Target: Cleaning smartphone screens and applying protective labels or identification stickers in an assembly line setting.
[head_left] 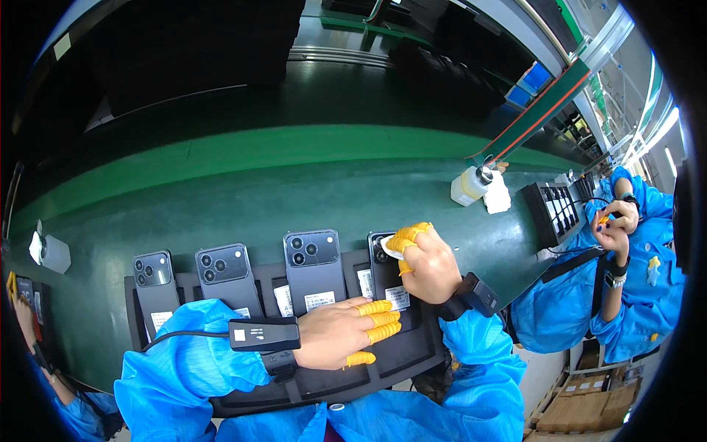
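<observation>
A white wiping cloth (392,247) is pinched in my right hand (427,269), whose fingers wear yellow finger cots. It presses against the camera area of the rightmost dark grey phone (385,276). My left hand (335,337) lies stretched out and flat over the lower part of that phone, its yellow-covered fingers pointing right. Three similar phones lie camera side up to the left: one at the far left (153,269), a second (223,265) and a third (312,254). All rest in a black tray (317,384) with slots; white labels show on them.
Behind the tray on the green table (294,199) stands a white bottle (468,187) beside a white cloth (498,194). Another whitish container (54,254) is at left. A black tray of items (554,214) and a co-worker's hands (617,225) are at right; another person's hand (24,317) is far left.
</observation>
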Available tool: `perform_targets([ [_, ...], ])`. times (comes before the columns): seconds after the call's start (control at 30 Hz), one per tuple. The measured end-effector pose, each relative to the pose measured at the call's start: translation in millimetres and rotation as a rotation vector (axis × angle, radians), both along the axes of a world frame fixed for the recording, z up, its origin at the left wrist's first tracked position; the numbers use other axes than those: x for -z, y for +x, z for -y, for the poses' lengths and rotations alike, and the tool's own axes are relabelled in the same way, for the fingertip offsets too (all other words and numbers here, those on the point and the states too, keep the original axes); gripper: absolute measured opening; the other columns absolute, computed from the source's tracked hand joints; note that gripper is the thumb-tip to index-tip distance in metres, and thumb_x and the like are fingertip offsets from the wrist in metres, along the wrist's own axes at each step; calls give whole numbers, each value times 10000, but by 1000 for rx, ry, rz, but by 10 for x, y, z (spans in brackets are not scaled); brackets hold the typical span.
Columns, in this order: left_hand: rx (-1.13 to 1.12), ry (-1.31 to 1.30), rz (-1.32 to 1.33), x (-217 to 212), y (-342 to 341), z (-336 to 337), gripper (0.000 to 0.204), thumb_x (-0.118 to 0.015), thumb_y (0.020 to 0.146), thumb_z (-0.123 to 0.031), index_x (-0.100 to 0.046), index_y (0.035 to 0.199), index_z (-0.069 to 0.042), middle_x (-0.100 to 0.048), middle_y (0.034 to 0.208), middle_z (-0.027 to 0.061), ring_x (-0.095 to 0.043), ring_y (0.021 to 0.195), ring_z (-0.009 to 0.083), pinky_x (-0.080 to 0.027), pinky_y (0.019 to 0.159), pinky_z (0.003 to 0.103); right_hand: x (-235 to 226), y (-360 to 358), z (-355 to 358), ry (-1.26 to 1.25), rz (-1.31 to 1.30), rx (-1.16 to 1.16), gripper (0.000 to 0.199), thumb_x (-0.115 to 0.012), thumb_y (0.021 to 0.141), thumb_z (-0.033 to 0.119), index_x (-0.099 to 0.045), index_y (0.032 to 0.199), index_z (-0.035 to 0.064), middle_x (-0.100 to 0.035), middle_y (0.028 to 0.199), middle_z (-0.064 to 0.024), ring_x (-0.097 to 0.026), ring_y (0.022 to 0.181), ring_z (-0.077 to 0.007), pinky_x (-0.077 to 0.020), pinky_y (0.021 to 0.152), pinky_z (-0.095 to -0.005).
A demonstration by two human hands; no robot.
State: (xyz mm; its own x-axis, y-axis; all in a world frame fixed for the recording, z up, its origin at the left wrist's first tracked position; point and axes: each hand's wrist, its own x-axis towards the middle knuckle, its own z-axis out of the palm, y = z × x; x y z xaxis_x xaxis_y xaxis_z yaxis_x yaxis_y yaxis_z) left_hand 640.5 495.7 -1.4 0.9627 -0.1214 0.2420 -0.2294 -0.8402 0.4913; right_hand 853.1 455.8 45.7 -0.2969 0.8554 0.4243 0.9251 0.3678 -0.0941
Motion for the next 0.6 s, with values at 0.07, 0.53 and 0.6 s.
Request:
perform_targets([
  [0.07, -4, 4, -4, -22, -3, 6, 600, -564, 887, -366, -411, 1368, -43, -423, 1401, 158, -386, 1304, 327, -282, 1108, 423, -2, -45, 29, -1, -29, -34, 325, -605, 541, -50, -635, 863, -8, -594, 918, -152, -561, 834, -340, -494, 759, -383],
  [0.53, -13, -24, 24, -37, 27, -1, 592, -573, 877, -358, -429, 1354, -39, -450, 1367, 164, -405, 1279, 335, -302, 1094, 416, -84, 128, 300, -199, -26, -79, 316, -622, 534, -21, -674, 844, 13, -609, 858, -134, -584, 814, -328, -514, 710, -384],
  [0.6, -11, -20, 37, -55, 35, 3, 589, -572, 878, -358, -430, 1353, -39, -449, 1366, 166, -403, 1280, 335, -303, 1094, 417, -185, 223, 330, -186, -14, -4, 291, -624, 531, -27, -675, 815, 11, -614, 844, -135, -588, 775, -334, -515, 691, -388],
])
